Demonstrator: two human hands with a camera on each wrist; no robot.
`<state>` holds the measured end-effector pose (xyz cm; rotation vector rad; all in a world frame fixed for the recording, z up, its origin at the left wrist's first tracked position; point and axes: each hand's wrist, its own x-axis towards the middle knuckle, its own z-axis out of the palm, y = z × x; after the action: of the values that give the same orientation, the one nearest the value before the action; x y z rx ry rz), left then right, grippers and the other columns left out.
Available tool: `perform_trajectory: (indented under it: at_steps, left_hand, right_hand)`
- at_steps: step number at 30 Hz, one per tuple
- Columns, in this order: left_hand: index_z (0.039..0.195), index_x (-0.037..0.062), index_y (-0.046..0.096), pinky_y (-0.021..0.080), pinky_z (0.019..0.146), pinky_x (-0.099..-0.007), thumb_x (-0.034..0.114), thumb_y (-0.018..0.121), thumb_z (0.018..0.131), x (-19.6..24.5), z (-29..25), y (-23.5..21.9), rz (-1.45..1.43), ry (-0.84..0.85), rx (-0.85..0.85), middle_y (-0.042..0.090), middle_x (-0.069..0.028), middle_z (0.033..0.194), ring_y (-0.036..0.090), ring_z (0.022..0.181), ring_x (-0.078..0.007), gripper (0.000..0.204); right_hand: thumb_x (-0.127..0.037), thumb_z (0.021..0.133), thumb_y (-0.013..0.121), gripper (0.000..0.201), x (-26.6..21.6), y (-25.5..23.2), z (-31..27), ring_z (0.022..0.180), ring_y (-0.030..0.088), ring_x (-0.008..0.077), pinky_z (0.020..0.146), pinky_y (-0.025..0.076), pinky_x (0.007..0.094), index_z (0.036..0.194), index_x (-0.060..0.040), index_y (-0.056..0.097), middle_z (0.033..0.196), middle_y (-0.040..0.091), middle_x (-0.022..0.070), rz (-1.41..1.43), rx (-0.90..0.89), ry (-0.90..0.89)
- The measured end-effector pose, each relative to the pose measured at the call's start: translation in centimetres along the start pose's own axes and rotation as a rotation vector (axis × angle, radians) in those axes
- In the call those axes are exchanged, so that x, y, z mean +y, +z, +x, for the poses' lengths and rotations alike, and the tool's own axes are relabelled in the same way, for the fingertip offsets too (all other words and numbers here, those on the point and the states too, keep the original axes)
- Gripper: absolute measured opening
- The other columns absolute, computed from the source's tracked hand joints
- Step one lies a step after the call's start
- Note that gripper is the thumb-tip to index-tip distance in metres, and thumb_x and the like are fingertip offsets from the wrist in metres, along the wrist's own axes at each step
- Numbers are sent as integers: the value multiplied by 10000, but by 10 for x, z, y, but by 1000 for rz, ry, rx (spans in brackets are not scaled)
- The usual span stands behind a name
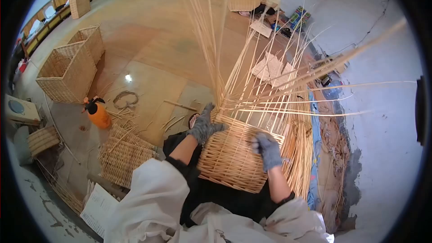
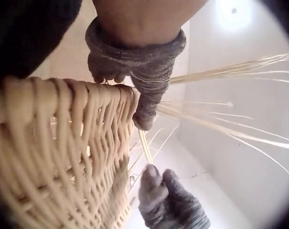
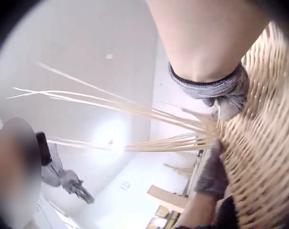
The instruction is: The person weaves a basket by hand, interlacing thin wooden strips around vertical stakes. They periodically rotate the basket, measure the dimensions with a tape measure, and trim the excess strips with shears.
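Head view: your half-woven basket [image 1: 231,157] sits tilted in your lap, open rim facing away, loose stakes [image 1: 265,85] fanning up and right off the rim. Left hand [image 1: 204,125], gloved, fingers curled over the near-left rim edge, gripping it. Right hand [image 1: 267,149], gloved, lies against the woven wall at the right side; whether it's gripping there, can't tell from this view. Tight on your right: a bundle of reeds [image 1: 302,153] just beside the basket, then the wall [image 1: 382,121]. Left side has more room: floor [image 1: 148,85] opens out, with a woven mat [image 1: 123,153], orange spray bottle [image 1: 98,113] and two finished baskets [image 1: 72,65] well apart from you. Left wrist view adds what head misses: left hand [image 2: 135,62] hooked over the rim of the basket [image 2: 63,152], and right hand [image 2: 168,200] below, pinching one thin strand [image 2: 145,148] between fingertips. Right wrist view shows only the glove cuff against the weave [image 3: 263,157], stakes [image 3: 149,129] splaying left.
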<state>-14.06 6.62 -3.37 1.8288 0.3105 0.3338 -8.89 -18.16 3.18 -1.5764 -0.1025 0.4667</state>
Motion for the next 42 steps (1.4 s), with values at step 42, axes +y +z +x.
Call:
perform_trajectory:
  at_steps: [42]
  left_hand:
    - [1109,-24,519,432,899,-300,104,805,630,-7,15,33,-560,-10,255,570,-122,1084,541,994,-209,573]
  right_hand:
    - [-185,899,471,265,-89,161,69,900,611,273,768,488,384,1119,-78,576,1028,597,159,-1543,-175,-346]
